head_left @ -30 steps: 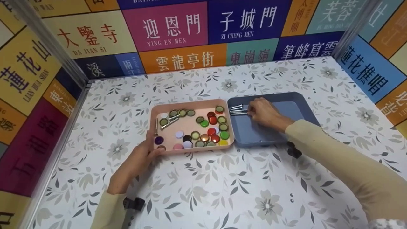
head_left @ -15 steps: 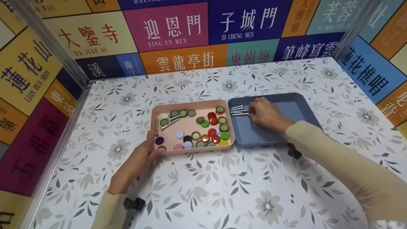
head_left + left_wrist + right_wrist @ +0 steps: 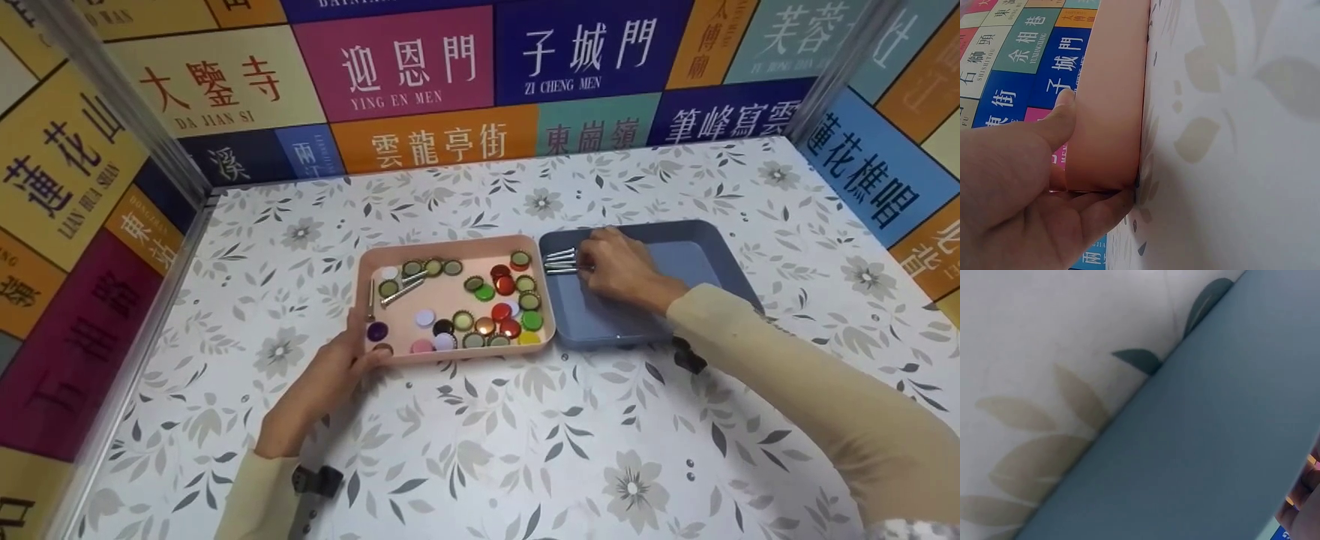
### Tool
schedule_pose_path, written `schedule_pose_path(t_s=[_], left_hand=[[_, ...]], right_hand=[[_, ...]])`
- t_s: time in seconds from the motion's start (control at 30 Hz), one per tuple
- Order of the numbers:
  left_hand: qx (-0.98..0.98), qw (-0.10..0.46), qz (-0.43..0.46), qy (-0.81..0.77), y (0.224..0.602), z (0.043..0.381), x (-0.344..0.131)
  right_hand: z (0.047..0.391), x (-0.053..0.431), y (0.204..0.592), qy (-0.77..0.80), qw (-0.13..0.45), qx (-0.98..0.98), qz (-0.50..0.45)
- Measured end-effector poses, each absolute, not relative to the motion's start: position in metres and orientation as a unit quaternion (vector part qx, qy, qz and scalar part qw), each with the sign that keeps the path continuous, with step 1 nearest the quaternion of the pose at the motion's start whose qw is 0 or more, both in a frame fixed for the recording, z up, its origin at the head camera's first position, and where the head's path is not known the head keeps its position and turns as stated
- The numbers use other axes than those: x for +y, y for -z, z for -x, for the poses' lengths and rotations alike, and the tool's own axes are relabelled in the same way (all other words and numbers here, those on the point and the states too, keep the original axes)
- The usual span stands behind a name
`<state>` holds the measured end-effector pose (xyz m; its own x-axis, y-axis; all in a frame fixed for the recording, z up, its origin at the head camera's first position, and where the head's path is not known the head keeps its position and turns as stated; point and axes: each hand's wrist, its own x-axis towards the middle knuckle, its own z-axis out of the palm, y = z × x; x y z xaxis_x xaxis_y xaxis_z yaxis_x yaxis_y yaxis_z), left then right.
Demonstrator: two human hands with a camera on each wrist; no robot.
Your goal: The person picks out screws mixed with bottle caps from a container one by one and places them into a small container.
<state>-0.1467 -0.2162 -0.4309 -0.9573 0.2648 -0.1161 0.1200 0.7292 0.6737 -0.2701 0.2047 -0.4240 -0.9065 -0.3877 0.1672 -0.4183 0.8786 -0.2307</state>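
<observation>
My left hand (image 3: 334, 371) grips the near left corner of a pink tray (image 3: 448, 291). In the left wrist view, its thumb (image 3: 1062, 121) lies at the rim and its fingers curl under the corner. Bottle caps (image 3: 501, 311) in many colours, some face down, lie in that tray with a few long metal screws (image 3: 405, 289). My right hand (image 3: 621, 271) is low inside the blue-grey tray (image 3: 679, 259), its curled fingertips pinching the end of a screw. Several screws (image 3: 559, 255) lie side by side at that tray's left wall. The blue tray's side (image 3: 1196, 422) mostly blocks the right wrist view.
Both trays stand side by side on a table (image 3: 465, 442) covered in white floral print. Panels (image 3: 420, 71) with coloured lettering enclose the back and sides. A dark strap device (image 3: 319, 480) sits on the left wrist, another (image 3: 688, 356) on the right.
My right hand has shifted slightly left over the screws in the blue tray. The left hand keeps its grip on the pink tray, and the caps lie as before.
</observation>
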Motion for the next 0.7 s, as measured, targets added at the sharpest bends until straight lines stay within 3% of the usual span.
schedule_pose_path(t_s=[0.7], left_hand=[[0.927,0.107,-0.093,-0.347,0.432,0.149,-0.215]], right_hand=[[0.274,0.171,0.416,-0.136,0.088,-0.957,-0.243]])
